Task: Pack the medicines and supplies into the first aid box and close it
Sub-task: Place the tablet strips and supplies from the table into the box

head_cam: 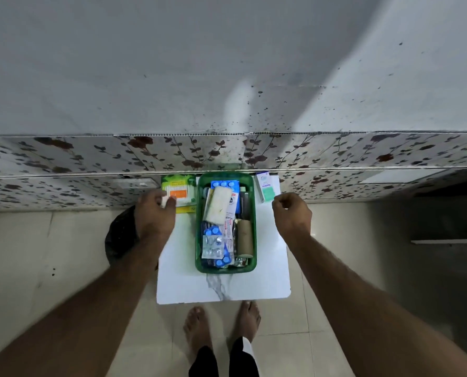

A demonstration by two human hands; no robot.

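From your head camera, the green first aid box [226, 224] sits between your two hands on a white, marble-veined board [224, 284]. It is a translucent plastic tub, rectangular with rounded corners, open on top, and its long axis runs straight away from you toward the flower-patterned wall panel [90, 156].

Inside it, a white gauze pad [218, 204] with a soft, fibrous look lies lengthwise at the far end, over a blue blister strip [225, 184]. Nearer you, a silvery foil tablet strip [212, 246] rests on more blue blisters, and a tan cardboard roll [244, 235] lies along the side toward your right hand, its axis matching the box's.

Your left hand [156, 216] reaches forward just left of the box, fingers slightly spread, their tips touching a green and yellow packet of cotton swabs [179, 193] with an orange label. Whether you have gripped it, you cannot tell. The packet lies flat beside the box's far left corner.

Your right hand [290, 213] hovers right of the box, fingers curled loosely inward, holding nothing. Just beyond it, a slim white and teal carton [265, 186] lies on the board, pointing away from you, close to the box's far right corner.
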